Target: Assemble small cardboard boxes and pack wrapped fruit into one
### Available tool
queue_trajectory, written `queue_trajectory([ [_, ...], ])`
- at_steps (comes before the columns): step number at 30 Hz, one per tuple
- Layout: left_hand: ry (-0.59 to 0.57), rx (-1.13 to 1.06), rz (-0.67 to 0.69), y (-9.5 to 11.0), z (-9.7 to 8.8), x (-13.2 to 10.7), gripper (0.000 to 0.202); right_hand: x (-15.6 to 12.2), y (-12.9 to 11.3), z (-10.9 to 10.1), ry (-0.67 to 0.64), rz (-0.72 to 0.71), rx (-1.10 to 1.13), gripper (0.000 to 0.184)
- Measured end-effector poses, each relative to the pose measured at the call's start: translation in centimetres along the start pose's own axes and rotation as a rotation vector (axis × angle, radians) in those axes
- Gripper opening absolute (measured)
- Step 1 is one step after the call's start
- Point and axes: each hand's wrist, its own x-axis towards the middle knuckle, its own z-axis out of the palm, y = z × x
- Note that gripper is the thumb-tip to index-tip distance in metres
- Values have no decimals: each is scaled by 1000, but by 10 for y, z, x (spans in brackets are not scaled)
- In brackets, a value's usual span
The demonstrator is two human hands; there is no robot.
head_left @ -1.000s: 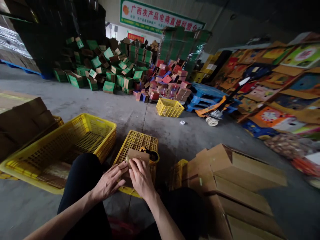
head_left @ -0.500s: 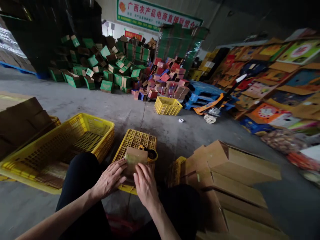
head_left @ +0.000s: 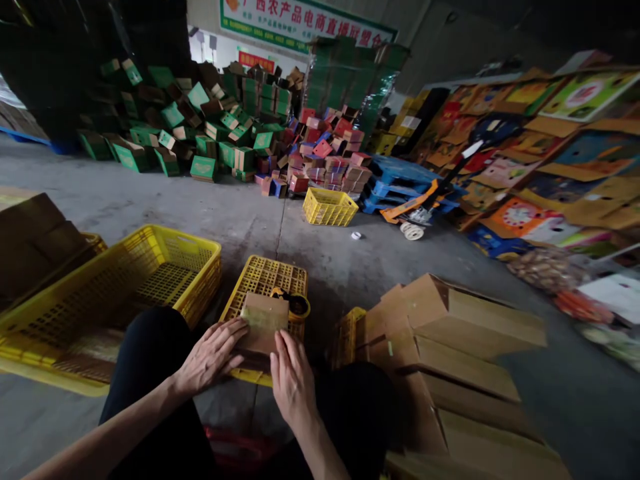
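Best to brace lightly with the left hand [head_left: 213,355], unclenched, with fingertips against the left side of the small cardboard box [head_left: 266,315]. Keep it flat on the near half of the yellow crate [head_left: 273,272]. Steady the right side with the right hand [head_left: 294,379], also unclenched, now reaching less far across than a second ago.

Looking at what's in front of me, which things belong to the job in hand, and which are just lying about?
Seemingly part of the job:
small brown box, touched by the left hand and right hand
yellow crate beneath it
orange-and-black tool beside it, perhaps a tape dispenser
brown cartons at right, probably

Apparently just lying about:
green boxes
pallet jack
blue pallets
small white object
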Motion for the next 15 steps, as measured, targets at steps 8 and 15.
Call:
queue_trajectory([
  [8,46,110,-71,17,4,13,62,2,-3,4,68,19,68,43],
  [15,0,143,-22,27,1,48,62,5,2,4,54,11,81,40],
])
